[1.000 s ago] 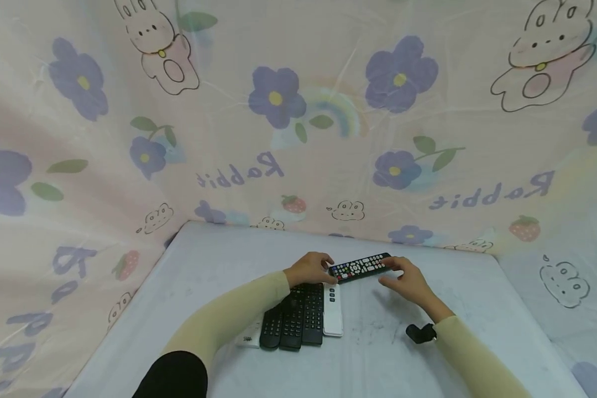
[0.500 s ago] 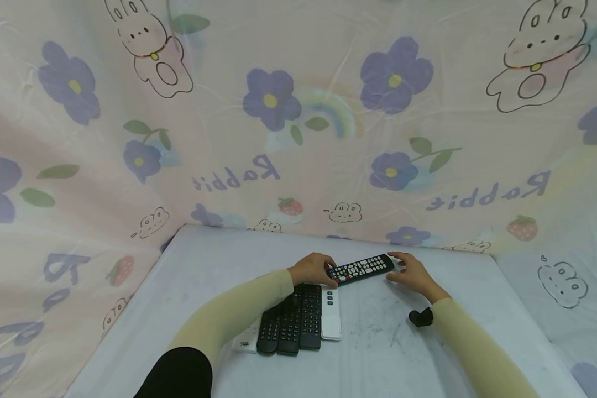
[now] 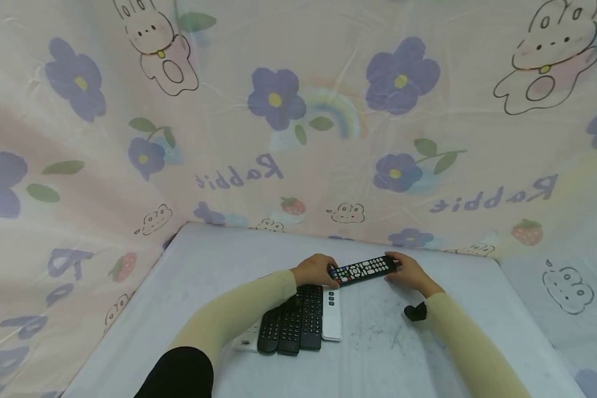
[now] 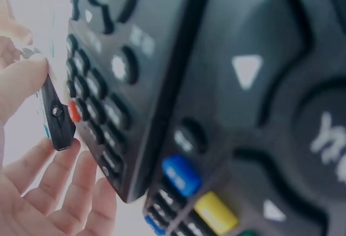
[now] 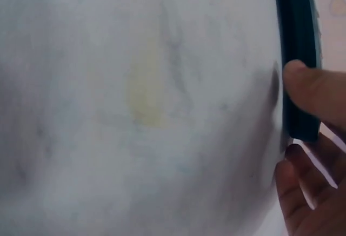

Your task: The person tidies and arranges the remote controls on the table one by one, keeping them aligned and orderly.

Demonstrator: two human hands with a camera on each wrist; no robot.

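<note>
A black remote control (image 3: 362, 270) with white buttons lies slanted near the back of the table, one hand at each end. My left hand (image 3: 314, 270) grips its left end, just behind a row of other remotes. At the opposite end, my right hand (image 3: 409, 272) pinches it, and the right wrist view shows the thumb (image 5: 313, 87) on the remote's edge. In the left wrist view, the remote's narrow end (image 4: 57, 112) sits between thumb and fingers. Close to that camera, black remotes (image 4: 124, 85) fill much of the picture.
Side by side in front of my left hand lie several black remotes (image 3: 291, 329), with a white remote (image 3: 331, 318) on their right and another white remote (image 3: 246, 340) partly under my left sleeve. A patterned curtain (image 3: 328, 138) rises behind the white table (image 3: 378, 365).
My right hand has slid outward to the remote's right end and closed on it. The left hand stays at the left end, and the row of remotes has not moved.
</note>
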